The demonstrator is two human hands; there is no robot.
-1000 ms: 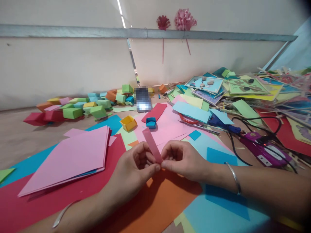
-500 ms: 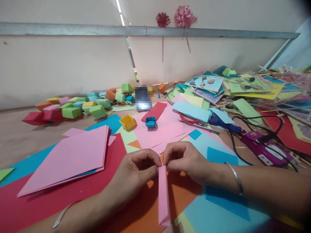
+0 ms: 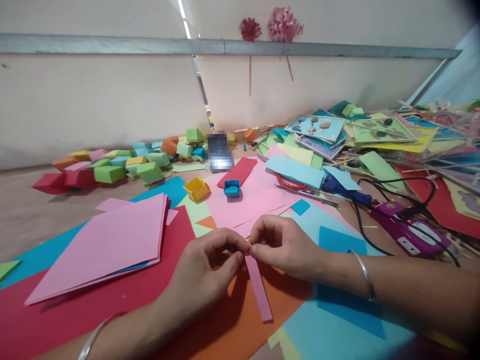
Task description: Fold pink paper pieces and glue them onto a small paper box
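A narrow folded strip of pink paper (image 3: 259, 292) slants down over an orange sheet (image 3: 225, 325). My left hand (image 3: 212, 260) and my right hand (image 3: 283, 245) pinch its far end, fingertips almost meeting, so that end is hidden. Beyond my hands sit a small blue paper box (image 3: 231, 188) and a yellow paper box (image 3: 197, 189), both with open tops. Pink sheets (image 3: 255, 200) and a red paper piece (image 3: 237, 173) lie around them.
A stack of pink sheets (image 3: 108, 240) rests on red paper at left. Several folded paper blocks (image 3: 108, 173) line the wall. At right are scissors (image 3: 290, 182), a blue glue gun (image 3: 347, 190) and a purple power strip (image 3: 412, 230) with black cables.
The strip's near end has swung a little to the right and away from me, and the strip looks narrower and shorter. My fingertips have come closer together at its far end.
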